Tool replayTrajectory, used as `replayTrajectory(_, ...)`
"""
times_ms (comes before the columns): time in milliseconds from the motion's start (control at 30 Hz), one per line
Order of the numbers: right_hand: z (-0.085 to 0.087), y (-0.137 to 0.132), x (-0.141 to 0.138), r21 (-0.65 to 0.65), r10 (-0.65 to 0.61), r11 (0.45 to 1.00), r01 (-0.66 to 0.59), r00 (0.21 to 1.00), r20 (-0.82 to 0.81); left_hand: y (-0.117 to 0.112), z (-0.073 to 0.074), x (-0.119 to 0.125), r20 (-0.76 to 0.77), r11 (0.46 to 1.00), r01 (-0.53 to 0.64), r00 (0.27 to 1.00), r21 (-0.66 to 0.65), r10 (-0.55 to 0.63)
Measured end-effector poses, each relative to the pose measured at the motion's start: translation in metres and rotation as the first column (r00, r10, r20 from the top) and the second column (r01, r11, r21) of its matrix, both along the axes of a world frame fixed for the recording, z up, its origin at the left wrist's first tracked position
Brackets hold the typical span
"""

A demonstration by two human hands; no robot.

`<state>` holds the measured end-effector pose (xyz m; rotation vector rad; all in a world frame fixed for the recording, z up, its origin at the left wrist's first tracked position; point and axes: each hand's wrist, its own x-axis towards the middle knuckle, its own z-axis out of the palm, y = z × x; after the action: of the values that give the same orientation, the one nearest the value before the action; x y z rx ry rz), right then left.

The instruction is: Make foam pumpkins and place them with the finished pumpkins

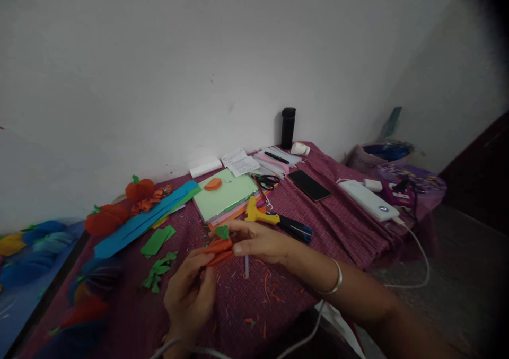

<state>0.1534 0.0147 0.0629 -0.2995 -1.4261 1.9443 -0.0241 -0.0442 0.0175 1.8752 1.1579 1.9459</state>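
Note:
An orange paper pumpkin [219, 253] with a green paper piece [222, 233] on top is held between my two hands above the table. My left hand [191, 282] grips its near left side with bent fingers. On the right side, the thumb and fingers of my right hand [254, 241] close around it. Just beyond the right hand lies a yellow and black glue gun [262, 215], with a glue stick [246, 266] upright or lying below the hand; I cannot tell which. Green paper strips [158, 241] and cut green leaf shapes [159, 270] lie left of my hands.
Finished orange paper pumpkins [107, 218] and blue paper strips [147, 218] are at the left. Behind my hands are a paper stack [226, 194], scissors [265, 181] and a phone [309, 184]. A power bank [368, 201] with a cable stands right; a black bottle [288, 128] is at the back.

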Motion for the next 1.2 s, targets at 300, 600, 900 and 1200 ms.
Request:
replayTrajectory(300,-0.004,-0.007,-0.002,0.217,-0.277,0.939,0.267,0.961,0.015,-0.002,0.009,0.011,0.053,0.993,-0.113,0.992,0.018,0.112)
replayTrajectory(600,0.0,-0.001,0.007,0.142,-0.185,0.974,0.176,0.982,0.049,-0.001,-0.001,0.009,0.034,0.987,-0.158,0.987,-0.017,0.159)
replayTrajectory(900,-0.005,-0.005,0.003,0.345,-0.407,0.862,0.372,0.913,0.033,-0.001,-0.006,0.004,-0.055,0.981,-0.188,0.98,0.045,0.19)
replayTrajectory(1200,0.0,-0.012,0.006,0.696,-0.583,0.647,0.311,0.79,0.189,0.003,-0.012,0.001,-0.071,0.993,-0.057,0.996,-0.106,0.049)
